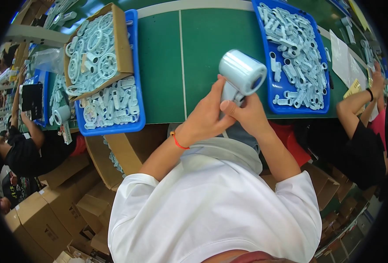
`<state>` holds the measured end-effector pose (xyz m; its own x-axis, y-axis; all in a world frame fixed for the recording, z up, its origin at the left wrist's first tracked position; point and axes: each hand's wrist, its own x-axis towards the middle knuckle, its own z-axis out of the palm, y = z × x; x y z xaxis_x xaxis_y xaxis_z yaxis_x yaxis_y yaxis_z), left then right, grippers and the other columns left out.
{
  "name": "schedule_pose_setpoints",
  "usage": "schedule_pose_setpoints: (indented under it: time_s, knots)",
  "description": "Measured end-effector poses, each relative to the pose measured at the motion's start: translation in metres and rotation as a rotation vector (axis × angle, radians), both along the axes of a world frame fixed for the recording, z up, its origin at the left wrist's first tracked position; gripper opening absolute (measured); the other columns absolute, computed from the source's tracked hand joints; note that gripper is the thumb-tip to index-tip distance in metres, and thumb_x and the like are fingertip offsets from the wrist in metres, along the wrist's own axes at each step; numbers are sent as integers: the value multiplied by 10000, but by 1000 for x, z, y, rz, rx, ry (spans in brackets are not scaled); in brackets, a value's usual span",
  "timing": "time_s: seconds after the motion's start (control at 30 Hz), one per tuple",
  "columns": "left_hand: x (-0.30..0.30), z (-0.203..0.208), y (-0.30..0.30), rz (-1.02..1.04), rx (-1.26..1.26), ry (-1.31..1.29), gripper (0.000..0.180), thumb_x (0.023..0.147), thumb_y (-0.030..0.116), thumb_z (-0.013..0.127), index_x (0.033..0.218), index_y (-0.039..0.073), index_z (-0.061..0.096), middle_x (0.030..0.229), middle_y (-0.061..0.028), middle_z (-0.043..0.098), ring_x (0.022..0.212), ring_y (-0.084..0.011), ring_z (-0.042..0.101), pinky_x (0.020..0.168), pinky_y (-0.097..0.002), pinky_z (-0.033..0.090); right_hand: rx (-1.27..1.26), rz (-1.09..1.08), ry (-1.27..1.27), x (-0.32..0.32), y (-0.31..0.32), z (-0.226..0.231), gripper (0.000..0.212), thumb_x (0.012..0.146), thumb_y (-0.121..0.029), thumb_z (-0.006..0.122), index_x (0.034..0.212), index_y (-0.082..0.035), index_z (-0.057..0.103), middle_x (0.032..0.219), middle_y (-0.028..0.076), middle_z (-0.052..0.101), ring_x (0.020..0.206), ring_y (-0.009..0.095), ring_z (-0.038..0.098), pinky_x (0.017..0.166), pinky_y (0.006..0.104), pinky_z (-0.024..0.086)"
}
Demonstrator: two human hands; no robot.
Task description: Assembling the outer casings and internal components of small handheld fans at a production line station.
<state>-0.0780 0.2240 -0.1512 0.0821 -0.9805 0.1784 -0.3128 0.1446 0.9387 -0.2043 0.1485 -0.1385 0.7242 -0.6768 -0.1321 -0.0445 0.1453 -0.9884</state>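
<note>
Both my hands hold a pale blue, glossy device shaped like a hair dryer (242,72), raised over the near edge of the green table. Its thick round barrel tilts up, and a dark round opening faces right. My left hand (209,108) is closed round the left side of the handle, a red cord at its wrist. From the right, my right hand (250,115) grips the handle with the thumb laid across it. Most of the handle is hidden by my fingers.
On the left, a blue tray (115,127) of pale blue parts bears a cardboard box (124,41) of ring-shaped parts. Another blue tray (270,98), heaped with handle-like parts, lies right. Co-workers sit at both sides. An open carton (130,147) stands below the table's edge.
</note>
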Motion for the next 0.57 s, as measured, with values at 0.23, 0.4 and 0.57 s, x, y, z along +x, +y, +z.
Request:
schedule_pose_setpoints:
  time_s: [0.23,0.4,0.57]
  knots:
    - [14,-12,14,530,-216,67,439,783,160,651,1149,2,467,993,-132,507,856,-190,548,690,-292,448,-581,-119,-282,20,-16,0,269,763,-16,641,968,-53,471,923,74,529,881,176,525,836,333,436]
    - [16,-10,15,362,-126,-192,101,753,22,599,852,39,601,692,-69,547,642,-209,531,565,-311,422,-682,-64,-189,24,-21,-2,280,772,27,611,994,-59,465,911,65,530,867,167,524,772,295,450]
    - [8,-4,15,406,-159,-107,86,744,28,603,829,42,606,706,-71,579,659,-209,554,566,-323,425,-544,-101,-58,13,-13,-20,313,812,-80,625,1084,-60,470,953,61,542,872,136,530,735,264,452]
